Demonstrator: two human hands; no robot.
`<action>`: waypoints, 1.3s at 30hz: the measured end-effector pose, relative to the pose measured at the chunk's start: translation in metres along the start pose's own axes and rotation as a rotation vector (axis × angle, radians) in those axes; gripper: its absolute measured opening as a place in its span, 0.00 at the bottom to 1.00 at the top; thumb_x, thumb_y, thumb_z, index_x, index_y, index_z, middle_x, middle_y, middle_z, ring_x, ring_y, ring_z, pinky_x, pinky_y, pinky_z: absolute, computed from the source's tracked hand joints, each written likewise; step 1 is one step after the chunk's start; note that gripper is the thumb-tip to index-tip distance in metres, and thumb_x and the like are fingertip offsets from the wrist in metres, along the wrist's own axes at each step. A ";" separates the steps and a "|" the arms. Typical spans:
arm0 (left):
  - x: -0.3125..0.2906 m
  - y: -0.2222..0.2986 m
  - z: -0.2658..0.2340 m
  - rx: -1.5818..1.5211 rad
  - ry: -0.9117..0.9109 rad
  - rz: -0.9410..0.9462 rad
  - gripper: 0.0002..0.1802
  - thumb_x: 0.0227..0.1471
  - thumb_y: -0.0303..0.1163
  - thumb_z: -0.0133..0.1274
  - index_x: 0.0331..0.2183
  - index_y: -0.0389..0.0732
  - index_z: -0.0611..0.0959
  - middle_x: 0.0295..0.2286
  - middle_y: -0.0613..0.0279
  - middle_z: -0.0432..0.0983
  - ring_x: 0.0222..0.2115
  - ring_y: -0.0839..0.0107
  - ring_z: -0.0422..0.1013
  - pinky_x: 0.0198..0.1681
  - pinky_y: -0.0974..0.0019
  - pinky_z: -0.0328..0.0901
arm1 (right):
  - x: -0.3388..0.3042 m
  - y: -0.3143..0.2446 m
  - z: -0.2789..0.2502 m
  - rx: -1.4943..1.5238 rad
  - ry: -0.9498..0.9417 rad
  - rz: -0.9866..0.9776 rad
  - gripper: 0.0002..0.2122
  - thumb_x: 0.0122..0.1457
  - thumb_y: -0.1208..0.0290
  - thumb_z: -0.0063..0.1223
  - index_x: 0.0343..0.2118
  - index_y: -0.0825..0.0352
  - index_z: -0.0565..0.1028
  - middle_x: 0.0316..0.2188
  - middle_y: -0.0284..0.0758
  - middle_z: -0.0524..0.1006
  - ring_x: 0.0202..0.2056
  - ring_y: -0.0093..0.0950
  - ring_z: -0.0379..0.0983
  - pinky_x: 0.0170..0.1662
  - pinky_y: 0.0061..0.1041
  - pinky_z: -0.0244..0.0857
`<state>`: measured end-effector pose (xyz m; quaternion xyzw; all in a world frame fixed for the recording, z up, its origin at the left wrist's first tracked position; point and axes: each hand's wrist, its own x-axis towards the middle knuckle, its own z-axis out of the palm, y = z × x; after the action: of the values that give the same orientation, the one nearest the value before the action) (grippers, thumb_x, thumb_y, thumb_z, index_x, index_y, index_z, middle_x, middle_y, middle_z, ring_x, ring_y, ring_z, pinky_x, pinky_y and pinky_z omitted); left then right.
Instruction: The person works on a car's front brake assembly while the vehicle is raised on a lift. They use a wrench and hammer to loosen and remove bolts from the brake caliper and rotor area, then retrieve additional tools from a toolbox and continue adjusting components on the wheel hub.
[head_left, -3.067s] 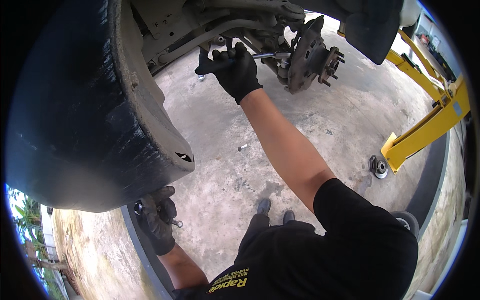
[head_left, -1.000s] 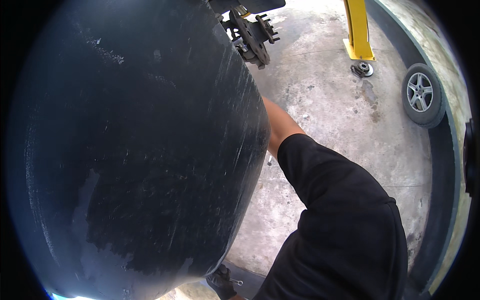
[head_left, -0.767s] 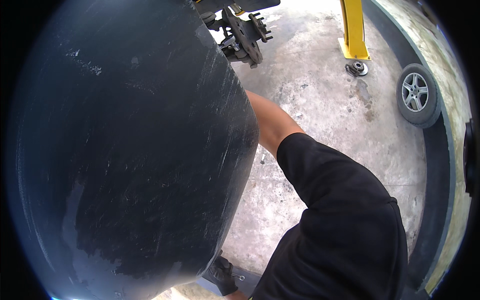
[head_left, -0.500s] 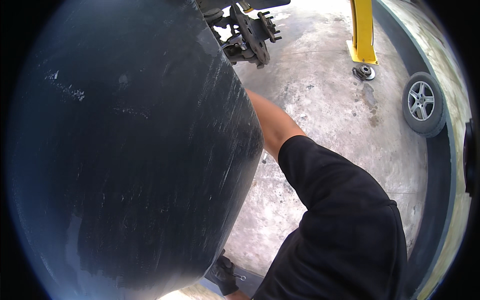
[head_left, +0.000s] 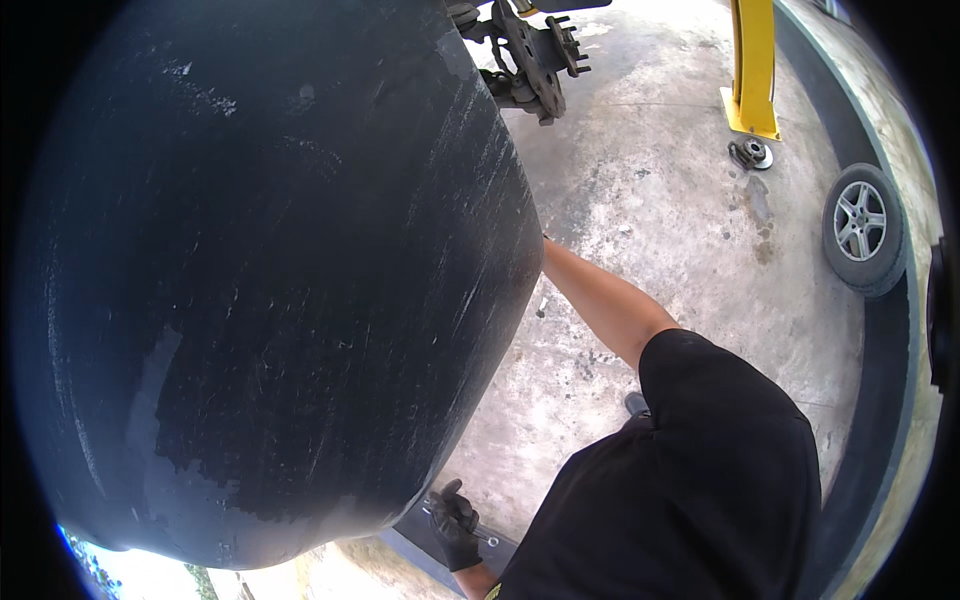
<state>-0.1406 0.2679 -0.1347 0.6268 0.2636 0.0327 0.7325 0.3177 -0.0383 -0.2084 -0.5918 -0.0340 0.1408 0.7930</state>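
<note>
A large black car body panel [head_left: 330,270], scuffed with pale scratches, fills the left and middle of the view. My left hand [head_left: 453,525], in a black glove, is by its lower edge with fingers closed around a wrench. The wrench's ring end [head_left: 490,541] sticks out toward my body. My right forearm [head_left: 605,300] is bare and reaches behind the panel's right edge. That edge hides my right hand and whatever it touches; only a dark sliver shows at the wrist.
Beyond the panel hangs a bare wheel hub [head_left: 545,65] with studs. A yellow lift post [head_left: 754,65] stands at the far right, with a removed hub-like part [head_left: 750,153] on the concrete floor [head_left: 650,210] near it. A wheel [head_left: 862,228] leans against the right wall.
The view has shifted, so the panel and floor items appear farther right and lower. My right arm is straighter, with more forearm out from behind the panel. My left hand and wrench show more fully.
</note>
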 end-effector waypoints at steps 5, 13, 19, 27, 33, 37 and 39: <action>0.021 -0.009 -0.027 0.004 -0.016 -0.059 0.32 0.66 0.58 0.43 0.45 0.36 0.82 0.18 0.68 0.66 0.14 0.81 0.52 0.16 0.76 0.50 | -0.114 0.137 0.010 -0.438 0.071 0.316 0.10 0.58 0.69 0.55 0.28 0.74 0.76 0.19 0.41 0.77 0.18 0.33 0.77 0.21 0.33 0.71; 0.028 -0.028 -0.129 -0.333 -0.342 -0.278 0.32 0.65 0.59 0.43 0.45 0.37 0.82 0.20 0.66 0.68 0.14 0.80 0.53 0.17 0.75 0.52 | -0.242 0.234 0.140 -0.534 -0.216 0.642 0.12 0.60 0.67 0.56 0.29 0.74 0.78 0.19 0.39 0.76 0.17 0.30 0.75 0.21 0.32 0.69; -0.016 -0.049 -0.252 -0.501 -0.239 -0.227 0.33 0.67 0.59 0.41 0.45 0.37 0.82 0.19 0.68 0.67 0.13 0.81 0.53 0.17 0.74 0.50 | -0.244 0.242 0.262 -0.377 -0.379 0.688 0.09 0.61 0.68 0.56 0.28 0.69 0.75 0.18 0.35 0.72 0.18 0.30 0.72 0.24 0.32 0.67; -0.025 -0.067 -0.374 -0.774 -0.051 -0.014 0.33 0.67 0.60 0.40 0.40 0.39 0.84 0.16 0.67 0.66 0.13 0.78 0.54 0.17 0.72 0.53 | -0.231 0.289 0.302 -0.644 -0.233 0.917 0.08 0.63 0.68 0.52 0.29 0.67 0.75 0.19 0.35 0.72 0.19 0.29 0.71 0.26 0.32 0.65; 0.053 -0.080 -0.447 -0.746 0.206 0.114 0.36 0.66 0.62 0.37 0.37 0.38 0.85 0.16 0.66 0.66 0.14 0.75 0.57 0.18 0.69 0.56 | -0.150 0.404 0.260 -0.676 -0.553 1.471 0.16 0.65 0.52 0.45 0.26 0.57 0.72 0.21 0.30 0.70 0.26 0.28 0.68 0.30 0.34 0.62; 0.111 -0.074 -0.509 -0.883 0.313 0.039 0.38 0.66 0.63 0.36 0.34 0.39 0.85 0.15 0.65 0.65 0.15 0.74 0.57 0.18 0.69 0.55 | -0.093 0.452 0.301 -0.903 -0.711 1.499 0.17 0.65 0.49 0.38 0.30 0.54 0.74 0.24 0.32 0.71 0.29 0.34 0.66 0.32 0.38 0.60; 0.137 -0.061 -0.545 -0.960 0.362 -0.002 0.38 0.65 0.64 0.36 0.33 0.39 0.85 0.16 0.65 0.65 0.15 0.73 0.58 0.18 0.68 0.55 | -0.049 0.463 0.377 -0.965 -0.628 1.521 0.18 0.65 0.48 0.37 0.30 0.55 0.73 0.23 0.32 0.71 0.30 0.34 0.67 0.34 0.41 0.62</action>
<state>-0.2731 0.7981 -0.2798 0.2038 0.3421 0.2572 0.8805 0.1026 0.4194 -0.5302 -0.6538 0.0941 0.7420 0.1141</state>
